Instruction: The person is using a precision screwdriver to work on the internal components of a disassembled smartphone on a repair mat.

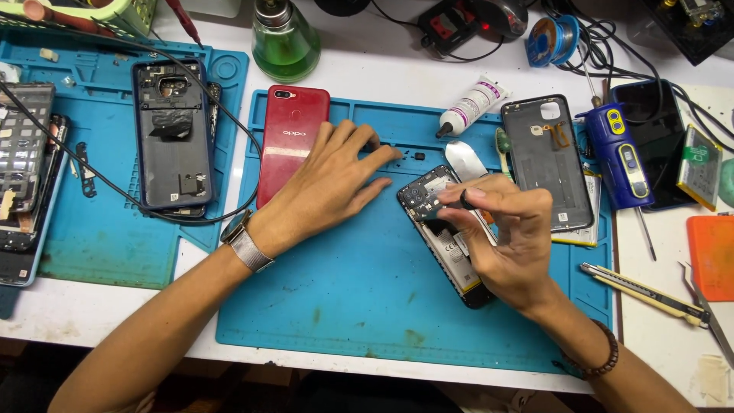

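Opened phone (440,229), back cover off, black insides exposed, lying tilted on the blue mat (359,298); small dark part (467,199) pinched above it.

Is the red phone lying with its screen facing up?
No, the red phone lies back up on the blue mat, its camera lenses showing.
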